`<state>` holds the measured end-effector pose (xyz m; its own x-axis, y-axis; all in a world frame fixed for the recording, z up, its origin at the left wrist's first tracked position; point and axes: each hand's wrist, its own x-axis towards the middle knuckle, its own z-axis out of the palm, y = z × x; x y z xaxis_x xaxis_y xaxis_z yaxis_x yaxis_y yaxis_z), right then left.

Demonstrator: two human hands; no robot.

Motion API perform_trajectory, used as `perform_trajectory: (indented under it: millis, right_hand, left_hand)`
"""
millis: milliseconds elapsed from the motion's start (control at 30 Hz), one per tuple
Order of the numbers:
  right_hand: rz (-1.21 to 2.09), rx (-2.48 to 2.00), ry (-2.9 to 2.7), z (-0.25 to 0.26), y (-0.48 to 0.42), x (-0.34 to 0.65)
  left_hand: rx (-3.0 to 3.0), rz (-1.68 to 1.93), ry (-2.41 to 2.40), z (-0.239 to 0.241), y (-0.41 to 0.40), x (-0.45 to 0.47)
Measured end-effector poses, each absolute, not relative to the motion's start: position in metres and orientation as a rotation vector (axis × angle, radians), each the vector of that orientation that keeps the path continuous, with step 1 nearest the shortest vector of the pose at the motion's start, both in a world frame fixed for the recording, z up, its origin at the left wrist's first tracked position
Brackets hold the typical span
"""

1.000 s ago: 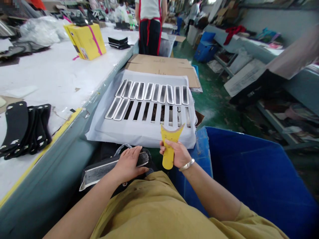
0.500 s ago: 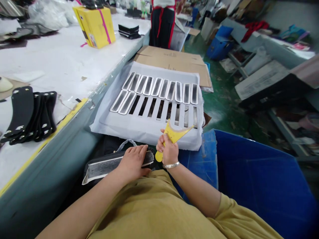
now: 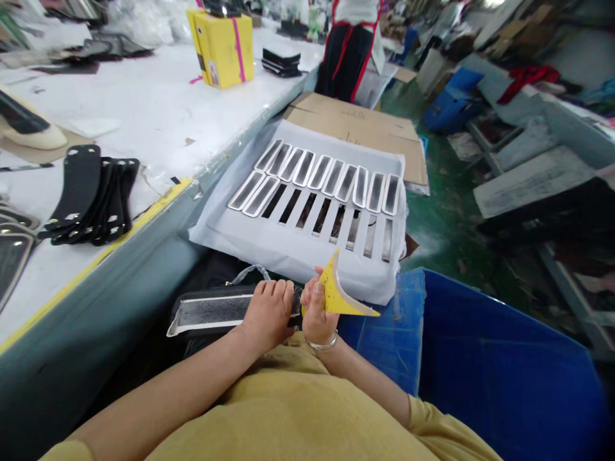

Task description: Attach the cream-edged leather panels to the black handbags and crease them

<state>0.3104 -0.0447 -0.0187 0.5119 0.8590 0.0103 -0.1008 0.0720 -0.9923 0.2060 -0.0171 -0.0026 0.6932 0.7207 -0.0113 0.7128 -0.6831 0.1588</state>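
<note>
My right hand (image 3: 319,317) is closed around the handle of a yellow scraper (image 3: 337,294). Just beside it, my left hand (image 3: 270,314) covers one end of a white-edged dark strip (image 3: 209,314); whether it grips, I can't tell. Beyond lies a slotted white sheet (image 3: 235,234), a blue bin (image 3: 391,330) at right.

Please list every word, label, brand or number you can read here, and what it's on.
No text is legible.
Cardboard: dark printed marks, too blurred to read.
Yellow box: small pale label low on its side, too small to read.
</note>
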Motion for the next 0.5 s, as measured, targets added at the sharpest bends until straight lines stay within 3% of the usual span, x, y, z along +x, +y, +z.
perform_trajectory:
  millis: [233,500]
  right_hand:
    - [0.859,-1.070,-0.412,-0.001,-0.039,0.319]
    - [0.725,-1.168,-0.624,-0.005,-0.050,0.298]
  left_hand:
    - [2.737,0.143,1.220,-0.007,-0.025,0.208]
    - [2.783,0.173,1.273,-0.004,-0.026,0.206]
